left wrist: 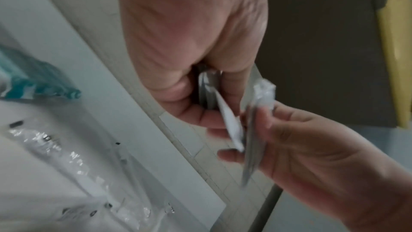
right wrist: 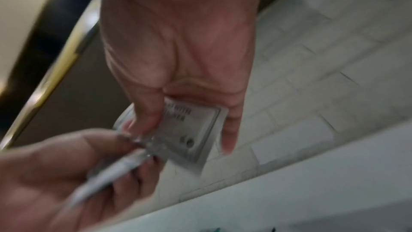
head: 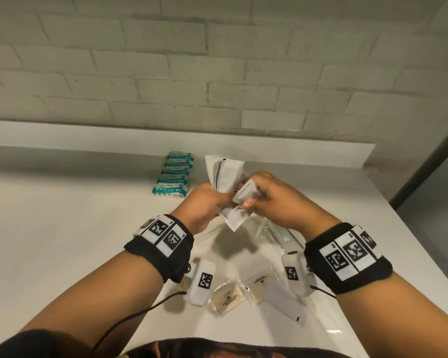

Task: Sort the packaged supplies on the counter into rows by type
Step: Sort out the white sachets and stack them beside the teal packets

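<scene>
A fanned bunch of flat white packets [head: 224, 174] is held above the counter [head: 62, 228], clamped in the left hand [head: 206, 205] with fingers and thumb curled round its lower end. The right hand [head: 267, 200] pinches a single small white sachet [head: 246, 193] between thumb and fingertips, right against the bunch (whether it is being added or drawn out, I cannot tell; both wrist views are blurred).

Further back, a row of teal-and-white packs [head: 173, 174] lies neatly overlapped near the wall, so one type looks already sorted. Nearer the body, two beige soap packets [head: 228, 298], a long white sleeve [head: 285, 303] and some clear plastic-wrapped items [head: 279, 233] lie loose and unordered.

The step in hand seems to be gathering the white packets by type. Next, the bunch needs laying down as its own row, probably beside the teal one, with a loosened grip so the slippery packets spread in order instead of sliding into a heap.
</scene>
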